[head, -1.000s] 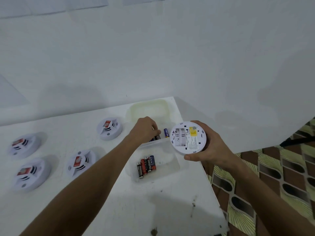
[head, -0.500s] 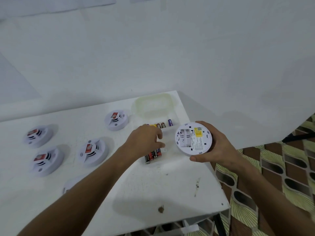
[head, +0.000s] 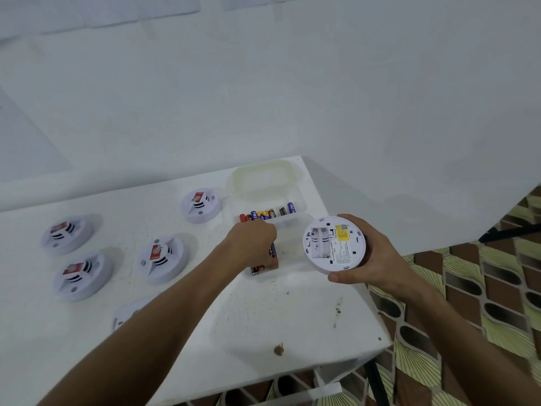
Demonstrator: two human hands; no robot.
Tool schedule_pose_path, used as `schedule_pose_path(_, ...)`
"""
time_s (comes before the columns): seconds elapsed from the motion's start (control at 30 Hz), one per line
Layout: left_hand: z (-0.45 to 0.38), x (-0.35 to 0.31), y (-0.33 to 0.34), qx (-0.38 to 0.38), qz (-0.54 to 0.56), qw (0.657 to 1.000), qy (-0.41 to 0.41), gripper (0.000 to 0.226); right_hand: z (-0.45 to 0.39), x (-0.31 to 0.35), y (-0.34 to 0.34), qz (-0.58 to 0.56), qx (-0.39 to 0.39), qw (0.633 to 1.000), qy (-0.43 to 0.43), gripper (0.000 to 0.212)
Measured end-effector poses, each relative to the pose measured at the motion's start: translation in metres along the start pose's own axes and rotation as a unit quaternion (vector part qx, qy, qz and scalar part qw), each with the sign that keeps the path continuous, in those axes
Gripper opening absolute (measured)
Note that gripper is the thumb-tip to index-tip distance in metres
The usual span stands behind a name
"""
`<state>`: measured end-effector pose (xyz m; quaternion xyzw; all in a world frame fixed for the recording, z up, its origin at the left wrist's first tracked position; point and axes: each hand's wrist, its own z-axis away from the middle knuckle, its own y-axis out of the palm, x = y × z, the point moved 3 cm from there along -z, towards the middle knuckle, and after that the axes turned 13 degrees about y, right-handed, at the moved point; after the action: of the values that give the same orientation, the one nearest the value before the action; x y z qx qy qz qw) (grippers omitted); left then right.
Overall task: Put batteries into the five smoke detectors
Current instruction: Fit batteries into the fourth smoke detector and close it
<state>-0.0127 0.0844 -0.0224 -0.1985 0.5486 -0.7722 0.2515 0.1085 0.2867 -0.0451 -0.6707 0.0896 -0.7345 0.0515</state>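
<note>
While the right hand [head: 377, 256] grips the upturned smoke detector [head: 333, 244], left-hand fingers [head: 268, 234] curl over batteries [head: 265, 263] lying just left of it; whether they hold one is unclear.

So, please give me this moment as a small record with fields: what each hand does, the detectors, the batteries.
right hand: holds one smoke detector back side up, battery bay looks empty
left hand: curled over the near batteries in the clear box; grip on a battery cannot be confirmed
far batteries: in a row at the box's far side
detectors on table: four, face up
table: white, with a few stains
</note>
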Motion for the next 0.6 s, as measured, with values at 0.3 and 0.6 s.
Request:
schedule_pose_path(0.3,-0.0022,-0.0010,0.0027,-0.030,0.090,0.995,0.012,0.052,0.0012,-0.0010,-0.0037,-0.005,-0.006,1.000,0.008,0.090)
schedule_pose_path(0.6,0.0049,0.0019,-0.0047,-0.094,0.237,0.967,-0.008,0.049,-0.0026,0.0033,-0.0074,0.008,-0.012,1.000,0.004,0.088)
